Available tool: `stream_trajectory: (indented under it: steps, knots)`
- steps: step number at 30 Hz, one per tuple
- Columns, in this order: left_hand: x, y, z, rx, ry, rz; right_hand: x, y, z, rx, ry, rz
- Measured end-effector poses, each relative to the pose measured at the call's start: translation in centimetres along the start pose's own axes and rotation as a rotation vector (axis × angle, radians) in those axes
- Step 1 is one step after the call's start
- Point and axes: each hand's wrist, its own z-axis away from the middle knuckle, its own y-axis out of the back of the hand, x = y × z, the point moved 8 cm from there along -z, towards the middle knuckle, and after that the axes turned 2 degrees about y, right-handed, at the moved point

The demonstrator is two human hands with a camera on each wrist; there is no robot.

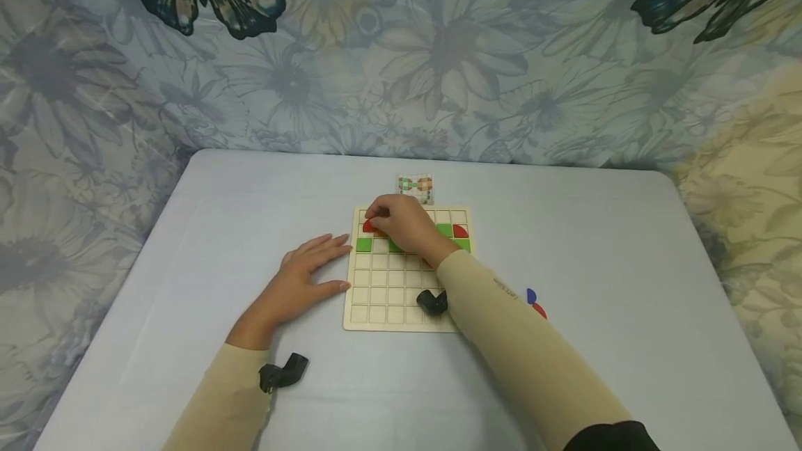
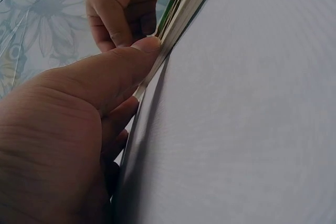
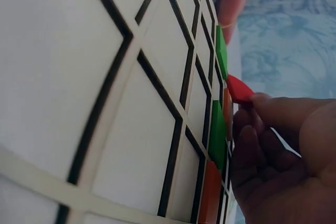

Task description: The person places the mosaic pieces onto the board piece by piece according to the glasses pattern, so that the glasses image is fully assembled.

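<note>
The right hand (image 1: 407, 223) pinches a red quarter-round piece (image 3: 240, 88) between thumb and fingertips; the piece juts out past them, tilted, its tip right at the board (image 1: 379, 295). Whether it touches the board I cannot tell. Just beyond that tip, toward the other hand, sits a green square (image 3: 221, 51); an orange piece (image 3: 210, 192) lies in a cell on the wrist side of the pinch. The left hand (image 1: 305, 277) holds its fingers straight and spread, thumb tip and fingertips against the board's near-side edge.

Beneath both sets of fingers stretches a white-covered table (image 1: 589, 235). Past the pinching fingers lies a small printed card (image 1: 422, 185); behind it rises a backdrop (image 1: 451, 54) of grey-blue flowers and butterflies. Beside the right sleeve (image 1: 514, 326), well away from the fingertips, rest a blue piece (image 1: 531, 296) and a red piece (image 1: 540, 310).

The board is pale and wood-like, its raised strips framing square cells; the coloured pieces are flat, smooth and crisp-edged. The sleeve is plain beige cloth.
</note>
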Motion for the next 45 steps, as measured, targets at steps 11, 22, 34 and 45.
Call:
stream_trajectory:
  steps: [11,22,34,45]
  knots:
    - [0.4,0.0,-0.1,0.011,-0.013,0.012,-0.4,-0.2,-0.5,-0.073,0.028,0.041]
    - [0.3,-0.1,-0.2,0.006,-0.018,0.009,-0.7,-0.6,-0.1,-0.147,0.057,0.042]
    - [0.3,-0.1,-0.1,0.000,-0.004,0.003,-0.5,0.5,0.7,-0.088,0.071,-0.144]
    - [0.0,-0.2,0.1,0.002,0.019,-0.006,-0.6,3.0,3.8,-0.076,0.075,-0.483]
